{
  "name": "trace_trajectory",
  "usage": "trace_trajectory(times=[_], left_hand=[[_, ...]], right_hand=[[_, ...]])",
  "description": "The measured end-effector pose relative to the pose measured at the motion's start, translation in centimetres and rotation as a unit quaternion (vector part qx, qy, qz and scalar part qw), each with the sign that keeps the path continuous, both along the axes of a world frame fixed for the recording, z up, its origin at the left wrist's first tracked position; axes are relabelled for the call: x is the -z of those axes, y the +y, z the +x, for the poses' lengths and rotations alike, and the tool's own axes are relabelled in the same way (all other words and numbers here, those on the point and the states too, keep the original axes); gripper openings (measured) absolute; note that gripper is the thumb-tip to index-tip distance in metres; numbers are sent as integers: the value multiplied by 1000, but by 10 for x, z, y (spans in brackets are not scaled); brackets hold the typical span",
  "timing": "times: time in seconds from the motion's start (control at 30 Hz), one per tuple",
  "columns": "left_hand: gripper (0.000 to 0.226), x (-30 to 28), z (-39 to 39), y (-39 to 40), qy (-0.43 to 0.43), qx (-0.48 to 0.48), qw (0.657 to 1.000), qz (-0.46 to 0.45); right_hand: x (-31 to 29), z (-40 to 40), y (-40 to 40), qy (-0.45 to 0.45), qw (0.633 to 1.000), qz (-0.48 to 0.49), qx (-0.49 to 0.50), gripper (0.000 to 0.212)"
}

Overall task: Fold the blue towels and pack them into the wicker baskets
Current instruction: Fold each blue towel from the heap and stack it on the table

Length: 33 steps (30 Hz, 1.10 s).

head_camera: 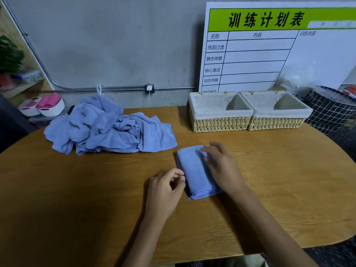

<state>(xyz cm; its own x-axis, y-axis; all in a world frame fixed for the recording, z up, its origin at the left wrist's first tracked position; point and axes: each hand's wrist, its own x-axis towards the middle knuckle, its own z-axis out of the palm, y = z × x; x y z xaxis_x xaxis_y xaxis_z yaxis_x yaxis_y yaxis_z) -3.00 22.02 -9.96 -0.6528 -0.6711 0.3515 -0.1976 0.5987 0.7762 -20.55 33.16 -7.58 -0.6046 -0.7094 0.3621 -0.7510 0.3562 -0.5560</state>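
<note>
Your right hand (221, 166) rests flat, fingers relaxed, on the folded blue towel (194, 172) at mid-desk (77, 189). Your left hand (165, 191) sits loosely curled just left of it, holding nothing. Unfolded blue towels (107, 130) lie far left; two wicker baskets (248, 112) stand far right.

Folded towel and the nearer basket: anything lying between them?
Nothing: head view shows only bare table between the folded towel and the nearer basket.

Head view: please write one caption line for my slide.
Right hand rests on folded blue towel, left hand beside it; two wicker baskets wait empty.
</note>
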Motion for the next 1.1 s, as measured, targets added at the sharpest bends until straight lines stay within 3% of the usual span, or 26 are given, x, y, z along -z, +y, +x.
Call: trace_trajectory(times=[0.17,0.37,0.47,0.57,0.73,1.1], left_hand=[[12,5,-2,-5,7,-15,1000,8],[14,9,-2,-8,10,-61,998,1],[14,6,-2,-6,-3,-59,998,-14],[28,0,-3,-3,-27,-41,998,-33],[45,0,-6,0,-93,-48,992,-75],[38,0,-7,-1,-86,-52,994,-53]], right_hand=[[15,35,-1,70,987,145,4,65],[12,37,0,42,984,171,8,75],[10,33,3,-3,990,138,20,67],[0,18,8,-138,986,46,80,57],[-21,-3,4,-374,926,-10,54,70],[-14,-3,-1,-428,897,-110,-1,44]])
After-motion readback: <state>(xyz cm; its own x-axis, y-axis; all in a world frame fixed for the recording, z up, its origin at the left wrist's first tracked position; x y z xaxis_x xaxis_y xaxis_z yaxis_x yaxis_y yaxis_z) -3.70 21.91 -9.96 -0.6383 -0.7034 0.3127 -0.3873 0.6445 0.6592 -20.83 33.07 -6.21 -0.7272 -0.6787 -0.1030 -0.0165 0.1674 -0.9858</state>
